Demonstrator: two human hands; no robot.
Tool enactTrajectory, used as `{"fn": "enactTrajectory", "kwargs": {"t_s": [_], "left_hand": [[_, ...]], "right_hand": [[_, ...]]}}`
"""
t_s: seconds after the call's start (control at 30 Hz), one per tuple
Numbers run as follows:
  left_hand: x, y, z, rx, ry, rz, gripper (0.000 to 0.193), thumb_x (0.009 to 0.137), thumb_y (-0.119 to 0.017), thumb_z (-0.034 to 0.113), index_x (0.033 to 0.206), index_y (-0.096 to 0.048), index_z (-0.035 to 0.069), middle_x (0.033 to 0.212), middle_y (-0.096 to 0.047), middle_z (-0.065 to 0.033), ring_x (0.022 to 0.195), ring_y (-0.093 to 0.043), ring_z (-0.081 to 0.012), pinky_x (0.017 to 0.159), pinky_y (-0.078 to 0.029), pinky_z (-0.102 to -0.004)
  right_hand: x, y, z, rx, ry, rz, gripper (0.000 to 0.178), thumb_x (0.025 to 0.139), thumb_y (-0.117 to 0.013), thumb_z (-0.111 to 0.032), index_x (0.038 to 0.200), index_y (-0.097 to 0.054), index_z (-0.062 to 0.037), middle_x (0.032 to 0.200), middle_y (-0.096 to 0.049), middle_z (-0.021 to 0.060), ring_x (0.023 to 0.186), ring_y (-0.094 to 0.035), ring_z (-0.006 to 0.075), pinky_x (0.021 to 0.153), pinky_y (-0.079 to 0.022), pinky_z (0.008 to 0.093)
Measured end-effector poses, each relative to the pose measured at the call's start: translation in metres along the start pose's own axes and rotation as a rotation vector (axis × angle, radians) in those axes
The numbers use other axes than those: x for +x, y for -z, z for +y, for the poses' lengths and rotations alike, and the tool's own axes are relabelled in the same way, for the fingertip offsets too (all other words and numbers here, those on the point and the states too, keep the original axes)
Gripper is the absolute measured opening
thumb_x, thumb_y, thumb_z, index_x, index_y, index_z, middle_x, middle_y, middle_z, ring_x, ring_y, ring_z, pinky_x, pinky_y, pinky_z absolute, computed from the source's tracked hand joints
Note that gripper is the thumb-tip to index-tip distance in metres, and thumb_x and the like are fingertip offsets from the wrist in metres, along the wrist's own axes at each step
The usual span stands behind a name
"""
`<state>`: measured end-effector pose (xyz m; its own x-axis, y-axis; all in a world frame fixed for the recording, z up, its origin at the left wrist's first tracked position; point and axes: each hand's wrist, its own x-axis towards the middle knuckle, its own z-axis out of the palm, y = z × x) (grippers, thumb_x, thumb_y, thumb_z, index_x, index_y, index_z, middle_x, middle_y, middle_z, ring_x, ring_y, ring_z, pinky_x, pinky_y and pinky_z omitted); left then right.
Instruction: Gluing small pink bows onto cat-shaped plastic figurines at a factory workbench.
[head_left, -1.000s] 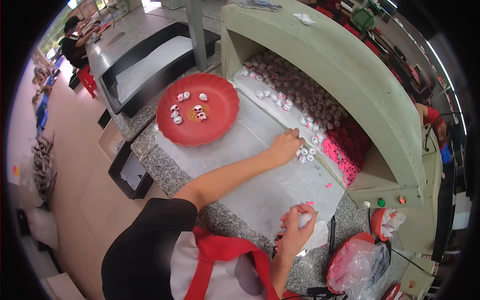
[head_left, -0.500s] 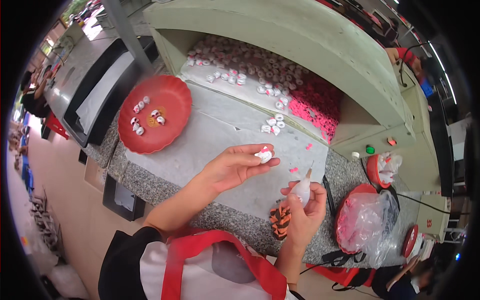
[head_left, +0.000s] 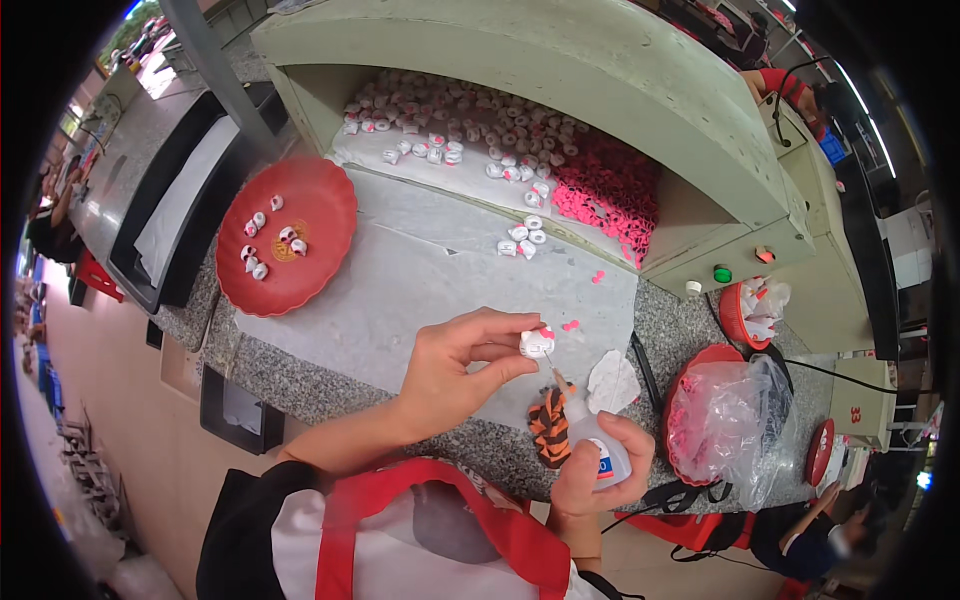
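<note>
Here, in the head view, a speckled grey counter (head_left: 300,372) carries a pale sheet (head_left: 420,272), with a pale green unit (head_left: 560,80) along its far side, its wide front open. A tan floor (head_left: 115,350) lies to the left, and other people appear near the picture's edges.

Inside the unit are many white pieces (head_left: 480,110), too crowded to count, beside a heap of pink bits (head_left: 610,195). Three knobs, white, green and orange, line its front. Five white pieces cluster on the sheet just before the opening; two pink spots (head_left: 570,325) lie nearer the person. A red scalloped plate (head_left: 335,250) at left holds eight white pieces.

The left hand (head_left: 452,370) is nearly closed, pinching one pink-marked white piece (head_left: 536,343) between thumb and fingers, above the sheet. The right hand (head_left: 575,490) curls around a translucent squeeze bottle (head_left: 613,463), its thin nozzle pointing up at that piece; whether they touch is unclear. Beside the bottle sits an orange-and-black bundle (head_left: 549,428).
</note>
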<state>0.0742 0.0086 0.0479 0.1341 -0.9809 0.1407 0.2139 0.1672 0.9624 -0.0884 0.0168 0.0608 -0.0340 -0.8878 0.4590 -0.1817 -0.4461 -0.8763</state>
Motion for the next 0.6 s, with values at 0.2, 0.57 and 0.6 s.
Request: {"fn": "enactTrajectory", "kwargs": {"t_s": [0.2,0.57,0.6], "left_hand": [[0.0010,0.0029,0.0018,0.092,-0.072,0.010,0.038,0.074,-0.055,-0.012,0.111,-0.050,-0.005,0.105,-0.053,-0.0155,0.097,-0.055,-0.0214,0.083,-0.049,-0.0299],[0.0014,0.0009,0.0065,0.135,-0.074,-0.007,0.038,0.073,-0.056,-0.012,0.111,-0.051,-0.004,0.103,-0.053,-0.0148,0.095,-0.055,-0.0206,0.081,-0.050,-0.0289],[0.0012,0.0009,0.0065,0.134,-0.078,-0.002,0.038,0.073,-0.056,-0.012,0.111,-0.052,-0.004,0.103,-0.053,-0.0147,0.095,-0.055,-0.0204,0.080,-0.050,-0.0287]], "right_hand": [[0.0018,-0.0005,0.0063,-0.073,0.108,-0.071,0.027,0.072,-0.059,-0.020,0.087,-0.054,0.0018,0.081,-0.054,0.0093,0.069,-0.052,0.0144,0.060,-0.042,0.0238],[0.0078,-0.0004,0.0039,-0.126,0.185,-0.120,0.025,0.073,-0.059,-0.019,0.086,-0.054,0.0009,0.080,-0.056,0.0089,0.069,-0.052,0.0147,0.060,-0.043,0.0245],[0.0075,-0.0005,0.0046,-0.126,0.185,-0.118,0.025,0.073,-0.059,-0.019,0.086,-0.054,0.0009,0.080,-0.056,0.0089,0.069,-0.052,0.0147,0.060,-0.043,0.0245]]}}
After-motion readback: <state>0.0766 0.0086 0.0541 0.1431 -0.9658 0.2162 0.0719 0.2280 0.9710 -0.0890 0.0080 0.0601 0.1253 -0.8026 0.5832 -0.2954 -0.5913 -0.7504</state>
